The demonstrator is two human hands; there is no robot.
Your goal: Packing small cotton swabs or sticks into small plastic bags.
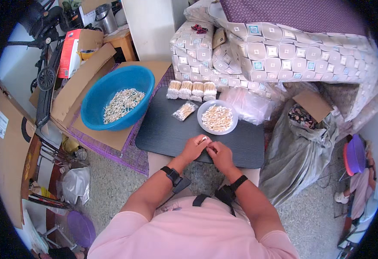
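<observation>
My left hand (195, 147) is closed at the near edge of the black tabletop (163, 129), with the white tips of cotton swabs (204, 138) showing between its fingers. Fingertips pinched, my right hand (220, 155) meets it from the right; whatever it grips is too small to make out. Just beyond my hands stands a white bowl (200, 123) of loose cotton swabs. A clear bag of cotton swabs (184, 111) lies left of the bowl. Several packed bundles of swabs (191, 90) stand in a row along the far edge.
Left of the table, a large blue basin (95, 123) holds many more swabs on cardboard. Clear plastic bags (249, 105) lie at the table's far right. A grey cloth sack (290, 151) leans beside it, before a patterned sofa (292, 56). Another person's leg (358, 196) shows far right.
</observation>
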